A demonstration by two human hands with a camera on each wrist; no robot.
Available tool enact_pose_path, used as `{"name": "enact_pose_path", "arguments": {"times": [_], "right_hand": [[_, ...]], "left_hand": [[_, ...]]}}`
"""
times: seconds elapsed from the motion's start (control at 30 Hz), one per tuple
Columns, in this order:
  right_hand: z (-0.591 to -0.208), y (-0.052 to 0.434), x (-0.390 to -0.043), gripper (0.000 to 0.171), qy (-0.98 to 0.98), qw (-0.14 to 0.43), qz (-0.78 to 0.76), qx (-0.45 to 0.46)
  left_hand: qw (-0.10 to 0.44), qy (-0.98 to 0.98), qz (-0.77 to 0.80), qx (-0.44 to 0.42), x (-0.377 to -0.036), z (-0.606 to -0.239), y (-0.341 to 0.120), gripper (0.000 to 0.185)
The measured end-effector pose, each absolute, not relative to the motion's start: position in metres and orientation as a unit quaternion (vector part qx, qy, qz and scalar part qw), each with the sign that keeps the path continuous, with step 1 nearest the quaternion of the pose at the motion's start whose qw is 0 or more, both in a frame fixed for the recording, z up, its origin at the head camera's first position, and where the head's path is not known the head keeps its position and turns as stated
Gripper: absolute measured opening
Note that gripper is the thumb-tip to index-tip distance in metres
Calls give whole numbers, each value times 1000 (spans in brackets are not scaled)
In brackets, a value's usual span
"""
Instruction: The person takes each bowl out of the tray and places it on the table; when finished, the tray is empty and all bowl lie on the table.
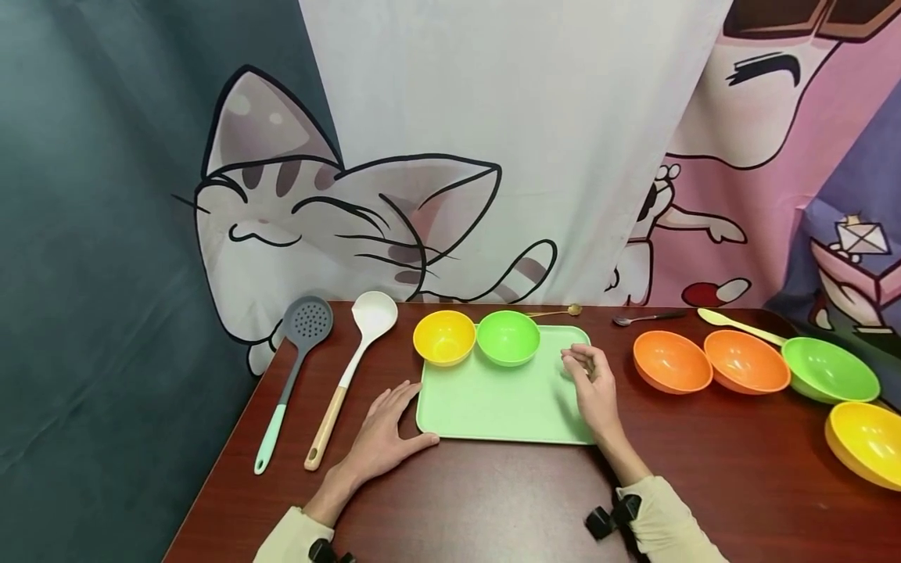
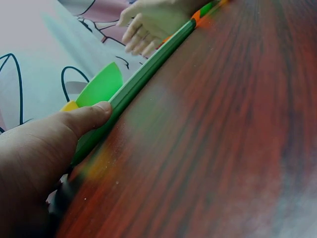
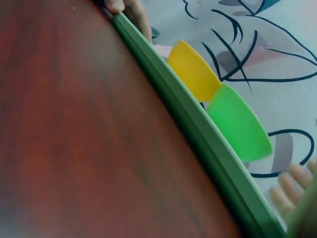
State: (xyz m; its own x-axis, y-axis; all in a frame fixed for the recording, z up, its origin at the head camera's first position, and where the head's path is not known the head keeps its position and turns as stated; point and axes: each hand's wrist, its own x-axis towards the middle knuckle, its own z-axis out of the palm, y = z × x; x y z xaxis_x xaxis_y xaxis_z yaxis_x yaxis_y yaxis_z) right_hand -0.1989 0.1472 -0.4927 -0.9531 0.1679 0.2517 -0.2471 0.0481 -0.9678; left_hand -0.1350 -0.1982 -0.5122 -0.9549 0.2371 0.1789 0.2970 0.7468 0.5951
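Green tray [image 1: 493,407] is being seen at lower centre of the head view, flat on the dark red table [image 1: 704,469]. Left hand [image 1: 383,434] is being laid flat at the tray's left edge, fingers straight and slightly spread, thumb [image 2: 91,116] being pressed against the near rim in the left wrist view. Right hand [image 1: 594,387] is being rested over the tray's right side, fingers loosely curled, nothing pinched.

Yellow bowl [image 1: 444,337] and green bowl [image 1: 508,337] are being carried on the tray's far edge, touching each other.

Left of the tray: grey slotted spoon [image 1: 296,367] and white ladle [image 1: 355,367]. Right of the tray: two orange bowls [image 1: 672,361], another green one [image 1: 831,369], and a yellow one [image 1: 866,442] at the frame's right edge.
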Motion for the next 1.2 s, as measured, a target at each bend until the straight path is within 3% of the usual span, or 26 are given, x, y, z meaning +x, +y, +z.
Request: {"name": "enact_pose_path", "arguments": {"times": [0.23, 0.43, 1.2], "right_hand": [[-491, 128, -219, 50, -731, 78, 678, -8], [-495, 106, -233, 56, -720, 51, 691, -36], [-499, 97, -234, 33, -706, 71, 700, -79]], "left_hand": [[59, -932, -326, -151, -136, -515, -198, 91], [47, -932, -331, -141, -135, -515, -199, 92], [40, -934, -325, -146, -137, -515, -200, 92]]}}
